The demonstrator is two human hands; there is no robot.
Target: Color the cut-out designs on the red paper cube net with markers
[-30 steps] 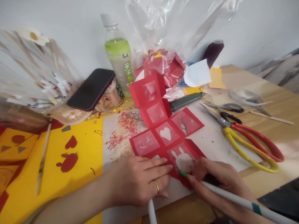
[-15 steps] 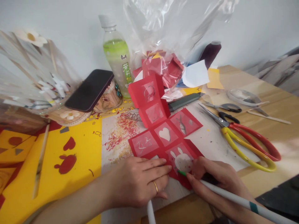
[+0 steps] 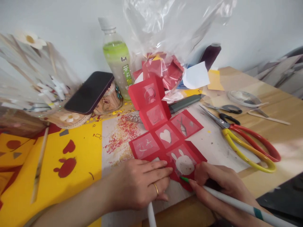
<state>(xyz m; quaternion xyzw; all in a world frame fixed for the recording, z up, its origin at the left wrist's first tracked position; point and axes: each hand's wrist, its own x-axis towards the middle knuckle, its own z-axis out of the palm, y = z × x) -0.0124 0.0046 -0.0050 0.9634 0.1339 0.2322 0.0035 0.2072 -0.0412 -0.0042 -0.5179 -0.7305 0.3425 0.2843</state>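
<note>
My right hand (image 3: 220,189) grips a white marker (image 3: 236,203) with a green tip, which touches the red paper below the rabbit cutout (image 3: 184,164). Fingers stretched out, my left hand (image 3: 146,181) lies flat on the lower left of that red paper cross (image 3: 171,124). From under its palm a white rod (image 3: 151,216) sticks out towards me; the hidden part I cannot make out. The cross is made of square panels with clear windows, one showing a heart cutout (image 3: 165,136).
Red-and-yellow-handled scissors (image 3: 252,148) lie at the right, near smaller black scissors (image 3: 230,108). A green cutter knife (image 3: 186,104) is behind the cross. Left are yellow paper (image 3: 82,148), a phone (image 3: 90,91) and a drink bottle (image 3: 117,60). A clear bag (image 3: 163,34) of red scraps stands behind.
The view has shifted slightly. The marker's green tip has moved a little along the red paper below the rabbit. My left hand stays in place.
</note>
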